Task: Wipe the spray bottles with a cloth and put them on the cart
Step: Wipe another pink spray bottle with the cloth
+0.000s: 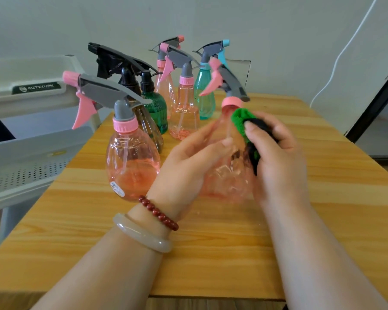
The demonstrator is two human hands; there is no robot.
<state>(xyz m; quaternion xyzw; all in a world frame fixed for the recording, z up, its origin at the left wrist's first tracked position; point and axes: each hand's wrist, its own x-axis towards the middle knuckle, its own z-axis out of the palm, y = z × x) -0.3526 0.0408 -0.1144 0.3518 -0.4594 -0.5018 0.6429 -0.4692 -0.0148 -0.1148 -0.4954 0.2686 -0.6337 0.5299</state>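
Bottle being wiped: clear pink spray bottle (227, 175) with grey head and pink trigger, tilted over the middle of the wooden table (211, 253), head leaning away and to the right. Can't tell if its base touches the tabletop. Left hand (188, 162) grasps the body from the left, fingers wrapped round it, thumb across the front. Right hand (278, 157) clenches a green-and-black cloth (241, 118) and presses it on the bottle's right shoulder, just under the pink collar.

6 other bottles stand upright on the table's far left part:
- round pink bottle (132, 162) nearest
- brown bottle (149, 130) and green bottle (157, 108) behind it, both with black heads
- mid pink bottle (184, 119), rear pink bottle (164, 86) and teal bottle (203, 101) further back

White cart (31, 135) sits just left of the table, perforated shelf in view. Left wrist carries a red bead bracelet (158, 212) and a pale bangle (141, 236).
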